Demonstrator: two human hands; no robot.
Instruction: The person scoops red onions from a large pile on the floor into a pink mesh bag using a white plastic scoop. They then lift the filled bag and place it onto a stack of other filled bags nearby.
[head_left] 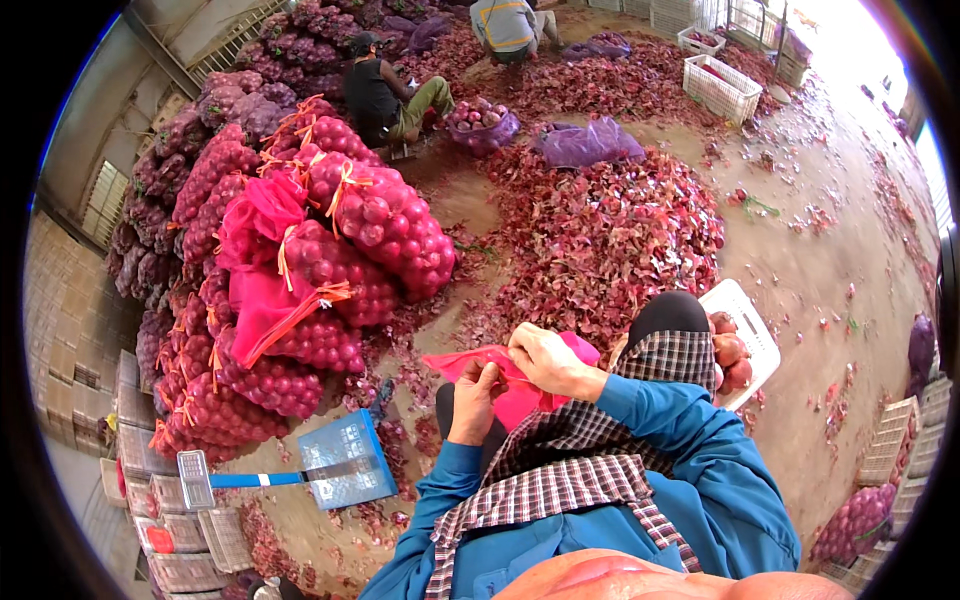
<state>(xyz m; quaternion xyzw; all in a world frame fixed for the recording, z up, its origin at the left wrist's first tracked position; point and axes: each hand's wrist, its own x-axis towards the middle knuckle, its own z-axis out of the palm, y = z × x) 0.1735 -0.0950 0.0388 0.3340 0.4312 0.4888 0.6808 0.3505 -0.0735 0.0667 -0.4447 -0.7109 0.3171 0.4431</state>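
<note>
Tan floor (800, 265) strewn with onion skins surrounds us in this shed. Over our lap, the left hand (476, 400) pinches a pink mesh bag (520, 398) between thumb and finger, and the right hand (550, 360) grips it with curled fingers just beside. The bag looks limp, so we judge it unfilled. Beside our right knee, a white crate (763, 345) holds loose onions (735, 374), seemingly left to bag. Ahead lies a heap of skins (610, 245); leftward, plump mesh sacks (390, 228), closed with orange ties (345, 188), appear finished.
</note>
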